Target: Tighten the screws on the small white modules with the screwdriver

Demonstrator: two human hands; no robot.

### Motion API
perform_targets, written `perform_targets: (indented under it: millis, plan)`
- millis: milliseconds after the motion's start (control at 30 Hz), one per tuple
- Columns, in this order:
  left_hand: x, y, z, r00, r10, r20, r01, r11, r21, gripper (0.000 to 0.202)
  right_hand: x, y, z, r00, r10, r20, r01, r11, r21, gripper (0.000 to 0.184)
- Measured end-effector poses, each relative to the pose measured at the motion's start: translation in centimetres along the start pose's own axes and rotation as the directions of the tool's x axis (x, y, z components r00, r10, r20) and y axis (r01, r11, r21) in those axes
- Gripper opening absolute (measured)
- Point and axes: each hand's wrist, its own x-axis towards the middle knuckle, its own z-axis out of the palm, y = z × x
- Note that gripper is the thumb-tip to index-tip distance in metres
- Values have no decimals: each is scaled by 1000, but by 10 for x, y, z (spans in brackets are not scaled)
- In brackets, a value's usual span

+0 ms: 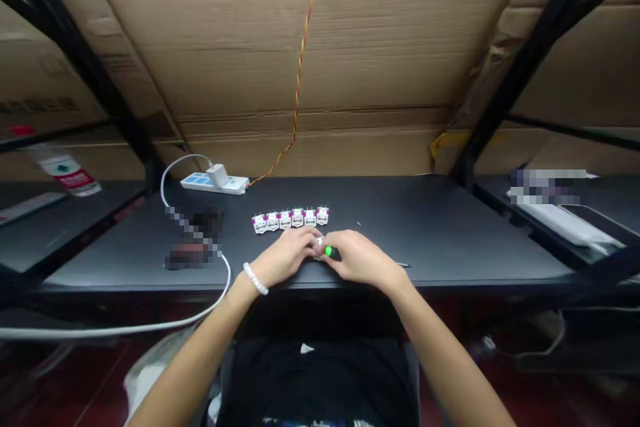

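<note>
My left hand (295, 250), with a white beaded bracelet (255, 279) at the wrist, is closed near the front of the black table. Its fingertips pinch a small white part (320, 241), mostly hidden by the fingers. My right hand (357, 255) meets it there, its fingers closed around a green-and-black tool handle (330, 252). A thin metal rod (403, 265) shows beyond the right wrist; whether it belongs to that tool I cannot tell. Just behind the hands stands a row of several small white modules with purple sides (297, 217).
A white power strip (200, 181) with a plugged-in charger (217, 175) lies back left. Its white cable (230, 273) loops over the table's front edge. A tiny light piece (359, 223) lies right of the modules. Black shelf posts (467, 170) frame the table (480, 240).
</note>
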Motion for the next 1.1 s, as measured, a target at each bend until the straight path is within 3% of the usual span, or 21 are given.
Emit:
perform_targets:
  millis: [267, 1100]
  plan:
    - [0, -2, 3, 1000, -8, 22, 7, 999, 44, 18, -1, 0, 0, 1000, -7, -4, 7, 1000, -17, 13]
    - [0, 0, 7, 1000, -18, -12, 17, 999, -30, 12, -5, -3, -6, 999, -35, 39, 37, 998, -46, 15]
